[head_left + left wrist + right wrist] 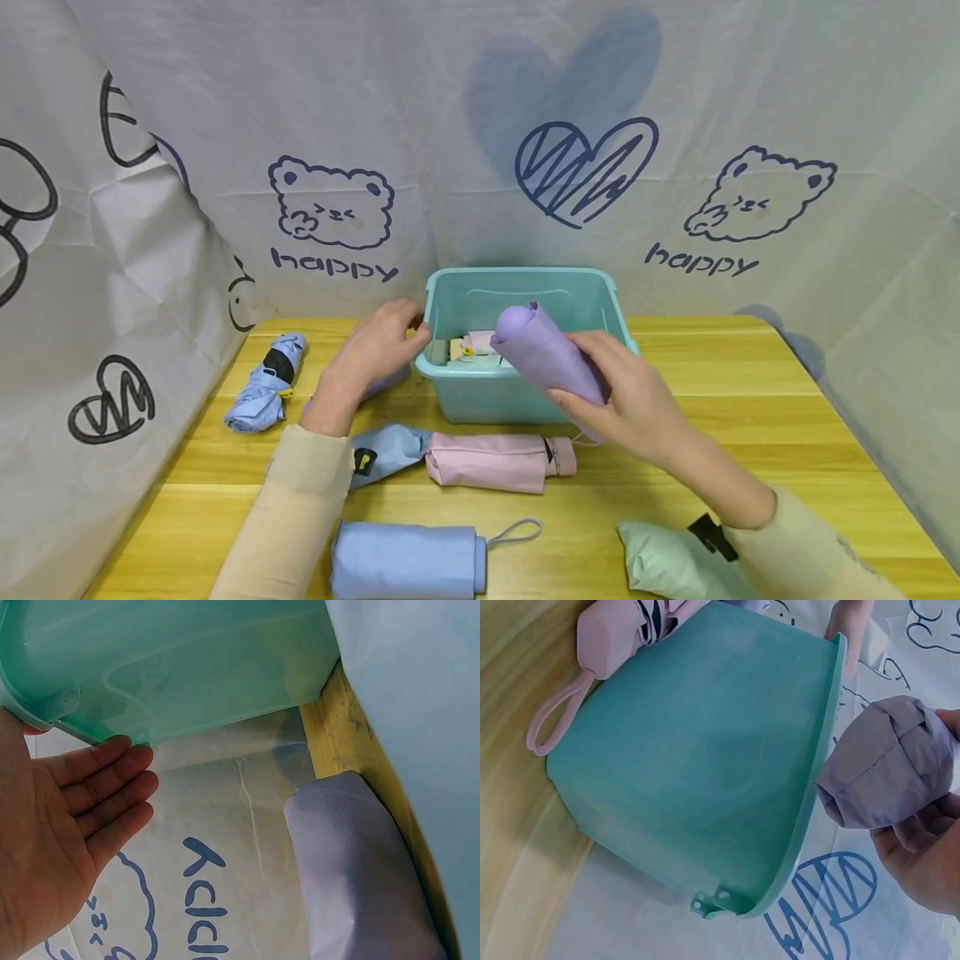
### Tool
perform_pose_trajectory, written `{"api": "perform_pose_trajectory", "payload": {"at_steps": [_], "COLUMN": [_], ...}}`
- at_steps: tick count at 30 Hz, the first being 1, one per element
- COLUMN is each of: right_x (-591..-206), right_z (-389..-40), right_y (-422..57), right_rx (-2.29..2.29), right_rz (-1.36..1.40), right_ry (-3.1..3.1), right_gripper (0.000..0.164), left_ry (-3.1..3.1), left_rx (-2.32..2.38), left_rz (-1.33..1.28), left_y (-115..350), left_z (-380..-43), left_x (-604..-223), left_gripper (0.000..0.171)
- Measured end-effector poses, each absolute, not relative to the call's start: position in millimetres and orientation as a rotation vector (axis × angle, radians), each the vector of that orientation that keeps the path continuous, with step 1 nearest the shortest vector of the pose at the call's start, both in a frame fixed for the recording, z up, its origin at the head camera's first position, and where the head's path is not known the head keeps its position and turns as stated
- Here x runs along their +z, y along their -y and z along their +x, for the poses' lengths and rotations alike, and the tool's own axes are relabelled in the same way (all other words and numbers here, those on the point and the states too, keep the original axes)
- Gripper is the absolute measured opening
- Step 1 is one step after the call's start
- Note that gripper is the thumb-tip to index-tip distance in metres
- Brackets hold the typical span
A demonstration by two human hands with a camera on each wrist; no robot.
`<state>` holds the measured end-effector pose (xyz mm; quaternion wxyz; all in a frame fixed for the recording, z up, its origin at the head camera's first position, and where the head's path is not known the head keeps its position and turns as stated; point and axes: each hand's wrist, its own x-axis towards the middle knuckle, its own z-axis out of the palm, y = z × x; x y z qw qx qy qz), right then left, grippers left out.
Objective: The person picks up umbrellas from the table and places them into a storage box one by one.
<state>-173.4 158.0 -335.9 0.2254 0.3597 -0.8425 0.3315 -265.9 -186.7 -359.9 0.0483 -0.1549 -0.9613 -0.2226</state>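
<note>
A folded purple umbrella (551, 358) is in my right hand (633, 396), tilted over the front rim of a teal plastic bin (510, 404). Fingers and thumb wrap its lower part; in the right wrist view the umbrella's bunched fabric end (889, 765) shows beside the bin's rim. My left hand (378, 342) is at the bin's left rim. From the left wrist view, its fingers (112, 784) are straight, with fingertips right at the bin's outer side, and the thumb is mostly hidden. Inside the bin lie pale pink and whitish folded items (483, 346), partly hidden by the front wall.
A pink umbrella (487, 460) and a grey-blue one (393, 452) lie before the bin. Nearer are a blue umbrella (405, 560) and a mint one (675, 567). Another blue umbrella (262, 387) lies far left. Behind my left wrist is a second purple umbrella (388, 382). Printed cloth (450, 225) hangs behind.
</note>
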Motion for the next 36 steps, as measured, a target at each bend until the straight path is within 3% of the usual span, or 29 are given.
{"api": "perform_pose_trajectory", "payload": {"at_steps": [20,36], "right_x": [-298.7,-294.5], "right_z": [-200.8,-237.6], "right_y": [-156.2,-153.6], "right_rx": [1.192,1.142], "right_rz": [0.694,0.524], "right_ry": [2.535,2.719], "right_gripper": [0.059,0.063], "left_ry": [2.94,2.948], "left_rx": [-0.655,-0.675], "left_rz": [-0.47,-0.458], "left_y": [186.2,185.8], "left_z": [-265.0,-265.1], "left_x": [-358.7,-358.9], "left_gripper": [0.032,0.035]}}
